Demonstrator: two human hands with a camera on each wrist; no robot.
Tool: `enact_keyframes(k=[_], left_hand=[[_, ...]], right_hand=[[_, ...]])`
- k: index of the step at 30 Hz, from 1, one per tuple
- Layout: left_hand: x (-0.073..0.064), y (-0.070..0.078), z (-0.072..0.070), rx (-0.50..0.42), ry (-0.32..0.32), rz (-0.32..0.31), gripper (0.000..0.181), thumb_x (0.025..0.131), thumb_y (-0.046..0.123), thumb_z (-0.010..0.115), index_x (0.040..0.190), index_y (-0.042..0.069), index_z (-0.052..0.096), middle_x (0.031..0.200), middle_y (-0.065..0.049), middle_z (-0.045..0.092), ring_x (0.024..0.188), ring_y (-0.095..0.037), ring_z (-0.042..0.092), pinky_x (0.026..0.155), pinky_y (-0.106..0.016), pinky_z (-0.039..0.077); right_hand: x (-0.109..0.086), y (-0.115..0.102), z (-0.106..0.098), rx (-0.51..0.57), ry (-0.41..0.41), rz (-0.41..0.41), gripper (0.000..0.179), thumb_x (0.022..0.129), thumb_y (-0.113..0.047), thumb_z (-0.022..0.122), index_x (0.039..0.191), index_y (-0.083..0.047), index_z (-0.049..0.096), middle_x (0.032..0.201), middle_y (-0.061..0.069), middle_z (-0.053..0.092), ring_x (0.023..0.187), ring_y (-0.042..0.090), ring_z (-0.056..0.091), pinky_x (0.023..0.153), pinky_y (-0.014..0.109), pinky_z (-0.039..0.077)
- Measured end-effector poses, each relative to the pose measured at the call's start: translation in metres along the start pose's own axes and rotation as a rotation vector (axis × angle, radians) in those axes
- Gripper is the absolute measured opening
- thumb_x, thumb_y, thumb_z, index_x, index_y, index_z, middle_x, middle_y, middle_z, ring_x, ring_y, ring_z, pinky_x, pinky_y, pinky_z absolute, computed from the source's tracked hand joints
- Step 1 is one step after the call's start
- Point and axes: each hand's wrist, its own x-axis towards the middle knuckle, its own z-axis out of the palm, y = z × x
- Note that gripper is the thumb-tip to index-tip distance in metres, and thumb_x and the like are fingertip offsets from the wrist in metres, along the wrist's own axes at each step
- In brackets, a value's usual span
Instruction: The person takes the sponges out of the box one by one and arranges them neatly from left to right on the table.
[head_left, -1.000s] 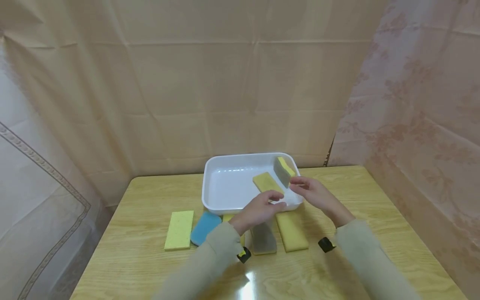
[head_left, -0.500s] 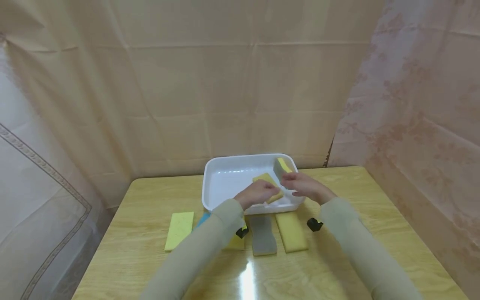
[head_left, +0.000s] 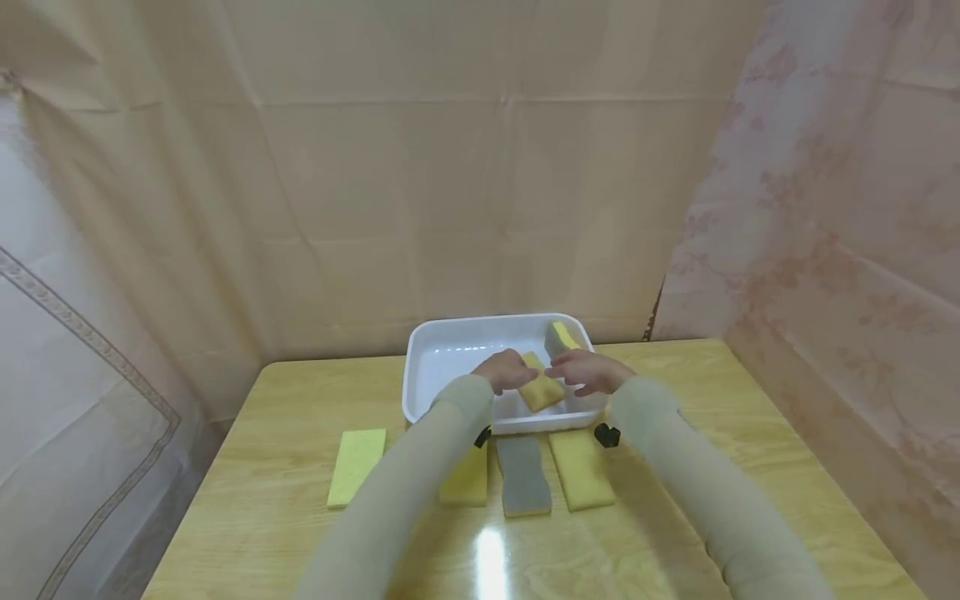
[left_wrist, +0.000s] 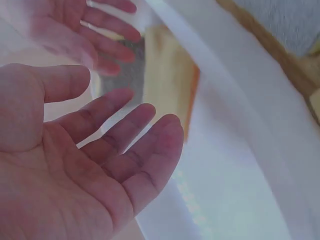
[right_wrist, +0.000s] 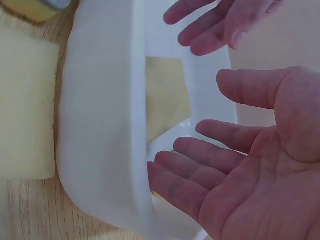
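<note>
Both hands are over the white tray (head_left: 442,367). In the head view my left hand (head_left: 507,371) is just left of a flat yellow sponge (head_left: 543,392) lying in the tray, palm turned inward. On its other side is my right hand (head_left: 588,371), facing the left one. The left wrist view has the left hand (left_wrist: 95,150) with fingers extended and nothing held. Extended fingers also show on the right hand (right_wrist: 240,165) in the right wrist view, low beside the tray wall. A grey-and-yellow sponge (head_left: 558,337) leans at the tray's right end, partly behind the right hand.
Along the tray's front on the wooden table (head_left: 292,450) lie a pale yellow sponge (head_left: 357,467), a yellow one (head_left: 465,479), a wavy grey one (head_left: 523,477) and another yellow one (head_left: 582,471). A beige curtain (head_left: 360,208) hangs behind the table.
Both hands have moved forward over the tray and a little left, staying on either side of the yellow sponge. The left sleeve now hides the blue sponge on the table.
</note>
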Motion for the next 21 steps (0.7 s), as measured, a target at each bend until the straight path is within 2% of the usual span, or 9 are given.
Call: enact_keyframes(k=[5, 8, 11, 16, 21], left_hand=[[0.014, -0.008, -0.003, 0.003, 0.016, -0.089, 0.039, 0.099, 0.035, 0.058, 0.113, 0.0, 0.066, 0.104, -0.011, 0.066, 0.086, -0.027, 0.066, 0.06, -0.029, 0.053], [0.02, -0.012, -0.007, -0.031, 0.012, -0.147, 0.039, 0.098, 0.034, 0.058, 0.117, 0.0, 0.064, 0.106, -0.01, 0.065, 0.076, -0.022, 0.061, 0.053, -0.025, 0.047], [0.024, -0.014, -0.009, -0.069, 0.004, -0.185, 0.039, 0.098, 0.031, 0.059, 0.121, -0.001, 0.063, 0.109, -0.011, 0.066, 0.075, -0.022, 0.062, 0.052, -0.024, 0.045], [0.03, -0.019, -0.009, -0.089, -0.022, -0.202, 0.04, 0.098, 0.028, 0.058, 0.123, -0.003, 0.064, 0.113, -0.017, 0.069, 0.088, -0.028, 0.068, 0.057, -0.025, 0.048], [0.034, -0.024, 0.002, -0.244, -0.08, -0.321, 0.036, 0.098, 0.028, 0.059, 0.115, -0.003, 0.066, 0.102, -0.016, 0.068, 0.069, -0.019, 0.059, 0.051, -0.025, 0.046]], right_hand=[[0.003, -0.001, -0.003, -0.002, 0.004, 0.033, 0.066, 0.104, -0.027, 0.055, 0.153, 0.009, 0.028, 0.157, 0.03, 0.028, 0.141, 0.052, 0.032, 0.108, 0.059, 0.042], [0.004, -0.006, -0.006, -0.027, 0.013, 0.052, 0.066, 0.104, -0.028, 0.054, 0.153, 0.008, 0.028, 0.157, 0.03, 0.028, 0.141, 0.049, 0.032, 0.109, 0.057, 0.041], [0.008, -0.01, -0.007, -0.046, 0.027, 0.076, 0.065, 0.104, -0.028, 0.055, 0.152, 0.008, 0.03, 0.156, 0.03, 0.031, 0.141, 0.047, 0.034, 0.108, 0.056, 0.043], [0.017, -0.015, -0.006, -0.018, 0.04, 0.113, 0.06, 0.103, -0.025, 0.056, 0.149, 0.008, 0.036, 0.154, 0.03, 0.033, 0.14, 0.045, 0.035, 0.107, 0.055, 0.044], [0.023, -0.013, -0.001, 0.013, 0.052, 0.14, 0.061, 0.101, -0.024, 0.058, 0.149, 0.008, 0.036, 0.155, 0.03, 0.032, 0.142, 0.048, 0.033, 0.107, 0.056, 0.044]])
